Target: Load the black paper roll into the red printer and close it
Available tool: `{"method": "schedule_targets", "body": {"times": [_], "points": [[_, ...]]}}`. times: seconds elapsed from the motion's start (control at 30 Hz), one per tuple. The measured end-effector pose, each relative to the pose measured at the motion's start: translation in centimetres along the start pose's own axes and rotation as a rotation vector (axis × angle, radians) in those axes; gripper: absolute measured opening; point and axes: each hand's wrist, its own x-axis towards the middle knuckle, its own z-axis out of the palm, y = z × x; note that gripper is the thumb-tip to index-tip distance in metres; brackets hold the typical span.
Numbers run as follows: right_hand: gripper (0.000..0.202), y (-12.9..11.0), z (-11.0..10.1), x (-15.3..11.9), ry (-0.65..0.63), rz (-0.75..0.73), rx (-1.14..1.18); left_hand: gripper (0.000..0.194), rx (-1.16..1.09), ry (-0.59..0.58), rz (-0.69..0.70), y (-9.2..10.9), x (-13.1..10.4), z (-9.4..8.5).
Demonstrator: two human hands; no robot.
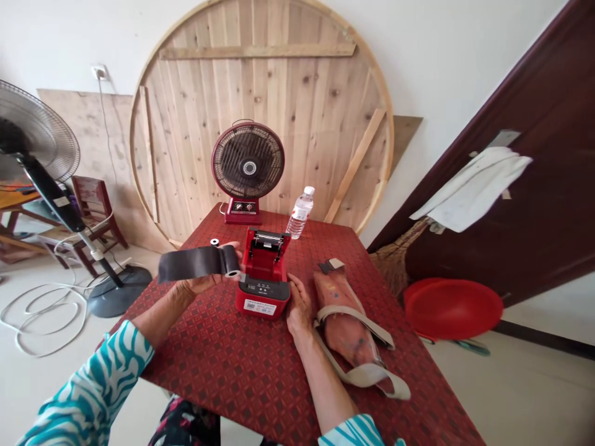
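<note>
Black ribbon: likely light, easily creased; grip core.
Left hand: grasping ribbon.
Right hand: unclenched, against red printer.

- I see a red machine with a dark grey front and a white label.
- On my feed, the roll shows black around a pale core.
- I make out small dark diamonds across the deep red tabletop.
- The sleeves reach me as turquoise and white waves.
- I get reddish brown on the pouch, cream on its strap.
- I view dark knots dotting the pale tan wooden disc.
- I read the basin as bright red, the cloth white.
</note>
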Motion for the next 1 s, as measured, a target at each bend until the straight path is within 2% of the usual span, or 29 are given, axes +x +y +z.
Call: {"method": "schedule_targets", "body": {"times": [0.1, 0.2, 0.37, 0.5, 0.6, 0.67, 0.77, 0.87, 1.0], "points": [[0.043, 0.0, 0.1, 0.0, 0.002, -0.002, 0.009, 0.065, -0.247, -0.096, -0.046, 0.3, 0.0, 0.9], [0.043, 0.0, 0.2, 0.1, -0.003, -0.007, 0.016, 0.064, -0.34, -0.168, -0.105, 0.5, 0.2, 2.1], [0.039, -0.5, 0.7, -0.1, 0.002, 0.033, 0.056, 0.06, -0.286, -0.183, -0.116, 0.8, 0.8, 3.8], [0.034, -1.0, 1.0, -0.3, 0.018, 0.048, 0.102, 0.057, -0.15, -0.101, -0.108, 1.4, 2.3, 3.5], [0.032, -1.1, 1.1, -0.3, 0.032, 0.025, 0.077, 0.052, -0.006, -0.042, -0.056, 2.2, 3.7, 3.0], [0.032, -1.2, 1.1, -0.3, 0.024, 0.028, 0.076, 0.048, 0.15, -0.065, -0.015, 2.6, 4.5, 3.2], [0.034, -1.4, 1.2, -0.3, 0.006, 0.045, 0.101, 0.039, 0.482, -0.133, 0.06, 2.7, 5.5, 3.9], [0.032, -1.5, 1.2, -0.3, 0.013, 0.018, 0.075, 0.032, 0.838, -0.137, 0.134, 2.4, 6.6, 4.7], [0.032, -1.4, 1.2, -0.2, 0.01, 0.0, 0.077, 0.03, 1.155, -0.156, 0.102, 1.8, 7.7, 5.6]]}}
